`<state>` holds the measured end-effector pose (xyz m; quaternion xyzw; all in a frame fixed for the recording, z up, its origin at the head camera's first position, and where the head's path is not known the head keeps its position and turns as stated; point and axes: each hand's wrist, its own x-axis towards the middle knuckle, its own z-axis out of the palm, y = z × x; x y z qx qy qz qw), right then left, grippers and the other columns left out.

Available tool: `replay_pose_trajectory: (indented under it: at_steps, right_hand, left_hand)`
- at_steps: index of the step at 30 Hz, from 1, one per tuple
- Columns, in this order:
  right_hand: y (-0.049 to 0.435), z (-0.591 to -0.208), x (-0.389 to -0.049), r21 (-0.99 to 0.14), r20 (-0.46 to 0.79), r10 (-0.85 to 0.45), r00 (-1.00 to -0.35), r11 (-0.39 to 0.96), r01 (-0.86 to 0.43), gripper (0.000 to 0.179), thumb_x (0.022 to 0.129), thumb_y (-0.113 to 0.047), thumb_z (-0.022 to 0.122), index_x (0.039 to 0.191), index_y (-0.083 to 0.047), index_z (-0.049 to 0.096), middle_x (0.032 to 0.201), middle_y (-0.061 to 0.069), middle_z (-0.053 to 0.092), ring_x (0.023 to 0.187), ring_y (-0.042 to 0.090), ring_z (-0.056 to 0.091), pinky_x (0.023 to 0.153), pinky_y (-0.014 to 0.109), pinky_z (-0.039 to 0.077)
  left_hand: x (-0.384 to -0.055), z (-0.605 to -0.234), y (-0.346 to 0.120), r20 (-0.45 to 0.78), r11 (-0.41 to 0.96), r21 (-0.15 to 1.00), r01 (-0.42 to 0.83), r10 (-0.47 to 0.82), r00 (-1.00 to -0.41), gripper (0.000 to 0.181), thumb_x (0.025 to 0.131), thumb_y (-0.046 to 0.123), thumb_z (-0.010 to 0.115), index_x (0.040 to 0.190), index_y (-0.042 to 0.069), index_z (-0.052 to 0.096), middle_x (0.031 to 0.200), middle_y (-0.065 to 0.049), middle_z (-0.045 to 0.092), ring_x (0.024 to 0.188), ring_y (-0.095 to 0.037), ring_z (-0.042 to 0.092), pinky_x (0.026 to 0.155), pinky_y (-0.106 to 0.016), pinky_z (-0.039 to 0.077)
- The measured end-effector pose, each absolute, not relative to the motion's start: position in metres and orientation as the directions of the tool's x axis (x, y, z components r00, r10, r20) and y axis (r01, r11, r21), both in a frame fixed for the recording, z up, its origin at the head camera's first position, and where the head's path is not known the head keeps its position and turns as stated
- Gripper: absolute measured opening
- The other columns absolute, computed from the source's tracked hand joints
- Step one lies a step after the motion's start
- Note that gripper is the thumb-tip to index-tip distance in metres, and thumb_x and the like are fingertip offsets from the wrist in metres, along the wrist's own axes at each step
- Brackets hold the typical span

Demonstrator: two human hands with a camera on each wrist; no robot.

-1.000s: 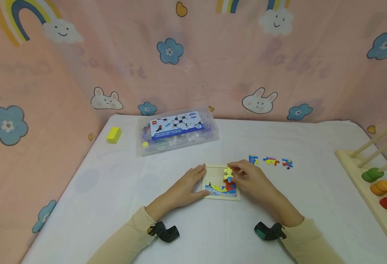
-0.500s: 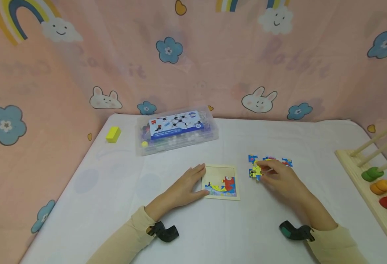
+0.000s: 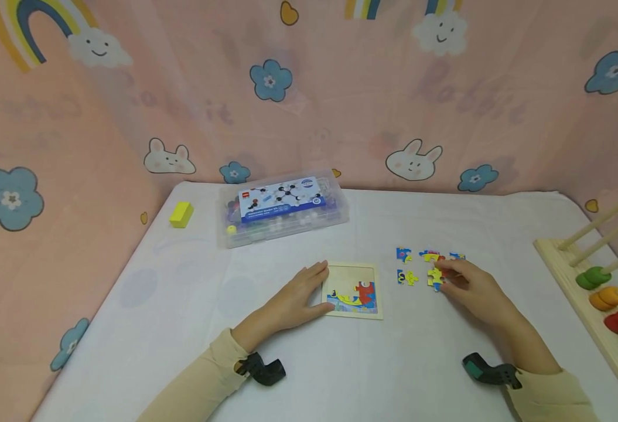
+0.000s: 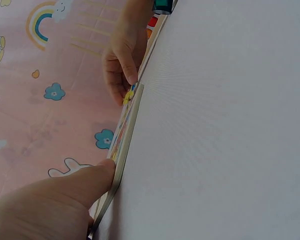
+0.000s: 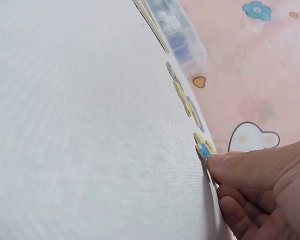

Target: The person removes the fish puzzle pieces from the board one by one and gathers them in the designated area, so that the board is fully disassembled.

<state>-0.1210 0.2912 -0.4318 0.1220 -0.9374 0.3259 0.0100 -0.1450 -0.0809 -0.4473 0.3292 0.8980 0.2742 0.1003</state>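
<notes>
Pale wood forms the puzzle tray (image 3: pixel 347 274), where our left hand (image 3: pixel 292 300) rests with fingers fairly straight along one side and thumb by the near-left corner. Our right hand (image 3: pixel 476 292) pinches a yellow-and-blue jigsaw piece (image 3: pixel 434 276) between thumb and fingers, to the right of the tray and well apart from it; whether it touches the white cloth (image 3: pixel 345 369) we cannot tell. Careless fingertips could nudge the yellow-and-red piece (image 3: pixel 429 255) just beyond, and a weak pinch could let the thin held piece slip or flip. Uneven pressure from our left hand might skid the tray and unsettle the joined pieces (image 3: pixel 363 298) inside. We see matt, finely textured cloth, a squarish, raised-rim tray, and flat, brightly printed pieces with rounded knobs and notches.
</notes>
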Motion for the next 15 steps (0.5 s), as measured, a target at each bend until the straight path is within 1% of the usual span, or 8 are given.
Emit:
replay_pose_trajectory:
  at_steps: [2,3,4,6,9,11,15]
  right_hand:
    - [0.2921,-0.4339,-0.1207,-0.607,0.117,-0.227,-0.967,0.754,-0.25,0.041,0.089,-0.012,0.066,0.126,0.0,0.056,0.12,0.019,0.057,0.097,-0.009,0.048,0.08,-0.005,0.035]
    - [0.2924,-0.435,-0.1208,-0.604,0.127,-0.228,-0.965,0.754,-0.257,0.04,0.088,-0.011,0.067,0.125,0.0,0.056,0.119,0.018,0.058,0.096,-0.012,0.045,0.08,-0.005,0.035]
    - [0.2924,-0.4357,-0.1209,-0.601,0.133,-0.231,-0.964,0.755,-0.264,0.04,0.088,-0.01,0.067,0.125,0.0,0.056,0.119,0.018,0.058,0.096,-0.013,0.045,0.079,-0.005,0.035]
    - [0.2925,-0.4367,-0.1213,-0.601,0.137,-0.233,-0.963,0.753,-0.268,0.039,0.088,-0.009,0.067,0.125,0.0,0.057,0.118,0.018,0.058,0.096,-0.007,0.048,0.079,-0.004,0.035]
    - [0.2925,-0.4373,-0.1219,-0.601,0.135,-0.231,-0.963,0.754,-0.266,0.039,0.088,-0.008,0.066,0.125,0.0,0.057,0.117,0.019,0.057,0.097,0.008,0.053,0.078,-0.003,0.035]
    - [0.2927,-0.4385,-0.122,-0.601,0.136,-0.229,-0.964,0.754,-0.264,0.039,0.088,-0.008,0.066,0.125,0.0,0.057,0.118,0.018,0.057,0.097,0.01,0.053,0.079,-0.003,0.035]
    - [0.2934,-0.4422,-0.1216,-0.599,0.151,-0.23,-0.961,0.753,-0.274,0.039,0.088,-0.007,0.066,0.125,-0.001,0.057,0.118,0.016,0.057,0.096,-0.007,0.045,0.08,-0.004,0.034]
  left_hand:
    - [-0.1452,-0.4479,-0.0809,0.0,0.632,0.56,0.536,0.647,-0.762,0.077,0.091,0.04,0.062,0.147,0.0,0.029,0.157,-0.01,0.021,0.146,-0.019,0.017,0.121,-0.039,0.014]
    - [-0.1453,-0.4483,-0.081,-0.001,0.632,0.56,0.536,0.647,-0.762,0.077,0.091,0.041,0.062,0.147,0.0,0.029,0.157,-0.01,0.021,0.146,-0.019,0.017,0.121,-0.039,0.014]
    - [-0.1452,-0.4485,-0.081,-0.001,0.632,0.559,0.537,0.648,-0.762,0.077,0.091,0.041,0.062,0.147,0.0,0.029,0.157,-0.01,0.021,0.146,-0.019,0.017,0.121,-0.039,0.014]
    - [-0.1452,-0.4488,-0.0811,-0.001,0.633,0.558,0.537,0.647,-0.762,0.077,0.091,0.041,0.062,0.147,0.0,0.029,0.157,-0.009,0.02,0.146,-0.019,0.017,0.121,-0.039,0.014]
    - [-0.1451,-0.4485,-0.0812,0.001,0.633,0.556,0.539,0.647,-0.762,0.077,0.091,0.041,0.062,0.147,0.0,0.029,0.157,-0.01,0.021,0.146,-0.02,0.017,0.121,-0.039,0.014]
    - [-0.145,-0.4479,-0.0812,0.006,0.629,0.559,0.541,0.649,-0.761,0.077,0.091,0.04,0.062,0.147,-0.001,0.029,0.157,-0.01,0.021,0.146,-0.021,0.018,0.121,-0.04,0.015]
    - [-0.1444,-0.4463,-0.0813,0.008,0.626,0.56,0.543,0.651,-0.759,0.076,0.091,0.04,0.062,0.147,-0.001,0.03,0.157,-0.011,0.022,0.146,-0.021,0.018,0.12,-0.041,0.015]
